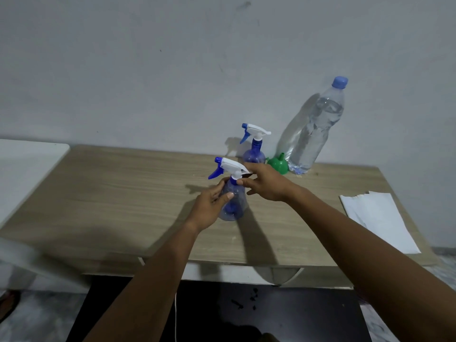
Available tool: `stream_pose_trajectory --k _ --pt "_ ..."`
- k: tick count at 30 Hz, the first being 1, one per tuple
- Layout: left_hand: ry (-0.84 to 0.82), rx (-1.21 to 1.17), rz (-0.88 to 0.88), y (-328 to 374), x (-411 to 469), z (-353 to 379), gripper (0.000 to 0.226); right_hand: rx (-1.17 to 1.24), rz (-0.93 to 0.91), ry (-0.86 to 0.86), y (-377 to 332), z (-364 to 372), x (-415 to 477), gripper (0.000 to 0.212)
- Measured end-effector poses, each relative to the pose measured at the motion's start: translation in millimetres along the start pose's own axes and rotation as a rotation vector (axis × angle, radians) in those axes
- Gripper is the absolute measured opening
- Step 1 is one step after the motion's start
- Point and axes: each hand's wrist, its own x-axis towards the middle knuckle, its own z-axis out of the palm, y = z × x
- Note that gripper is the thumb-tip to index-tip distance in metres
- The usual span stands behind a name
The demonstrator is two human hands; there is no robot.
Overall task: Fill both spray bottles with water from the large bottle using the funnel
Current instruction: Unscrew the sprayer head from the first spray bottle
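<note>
Near spray bottle (233, 203), translucent blue with white trigger head and blue nozzle, upright at mid-table (123, 193). Left hand (209, 206) grips its body; right hand (265, 185) pinches its collar. Far right: second spray bottle (254, 151), green funnel (278, 165), capped large bottle (313, 134).

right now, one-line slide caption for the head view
Left hand steadies the near spray bottle while right hand grips its trigger cap; funnel and large bottle wait behind.
</note>
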Motion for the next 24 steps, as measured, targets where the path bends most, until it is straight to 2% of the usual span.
stream_pose_trajectory --k 4,6,11,15,21,24 --pt "-0.003 -0.007 -0.011 1.6 -0.4 -1.3 0.054 -0.059 -0.015 -0.034 -0.5 -2.5 -1.4 0.034" --pt "-0.006 -0.006 -0.007 1.4 -0.5 -0.7 0.055 -0.080 -0.029 0.005 -2.1 0.4 -2.3 0.034" --pt "-0.005 -0.016 -0.014 -0.1 0.3 -0.4 0.056 -0.080 -0.014 0.078 -8.2 6.7 2.6 0.048" --pt "-0.010 0.012 -0.025 -2.6 3.2 -2.1 0.057 -0.007 -0.026 0.049 -4.4 3.3 1.5 0.039" --pt "-0.021 0.014 -0.030 -1.0 2.0 -2.1 0.057 -0.034 -0.031 -0.015 -1.2 -3.3 -3.7 0.034" --pt "-0.021 0.007 -0.021 -1.9 1.7 -2.0 0.056 -0.050 -0.064 0.009 -4.1 -0.2 -6.4 0.045"
